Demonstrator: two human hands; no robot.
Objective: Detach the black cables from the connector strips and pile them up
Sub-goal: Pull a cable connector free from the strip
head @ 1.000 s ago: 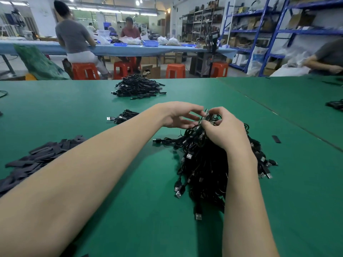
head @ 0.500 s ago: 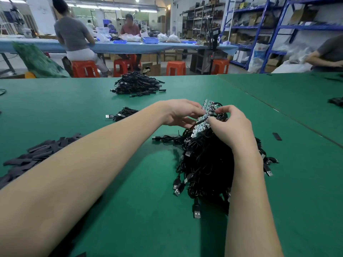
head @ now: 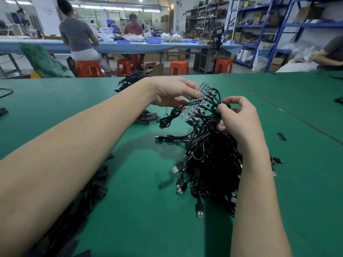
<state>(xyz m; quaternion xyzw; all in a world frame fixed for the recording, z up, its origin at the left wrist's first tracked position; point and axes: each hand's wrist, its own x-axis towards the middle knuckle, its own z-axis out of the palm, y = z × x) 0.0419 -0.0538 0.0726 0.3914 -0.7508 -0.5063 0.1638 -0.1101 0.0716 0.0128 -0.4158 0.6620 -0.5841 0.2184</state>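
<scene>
the connector strip (head: pixel 199 102) is now lifted higher, left hand (head: pixel 172 93) gripping it; right hand (head: pixel 239 121) pinches a black cable (head: pixel 216 106).

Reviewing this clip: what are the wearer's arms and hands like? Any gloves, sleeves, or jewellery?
Both forearms are bare right up to the frame edge, no sleeves in view. The left hand and right hand wear no gloves, and no rings, watch or wristband show.
</scene>
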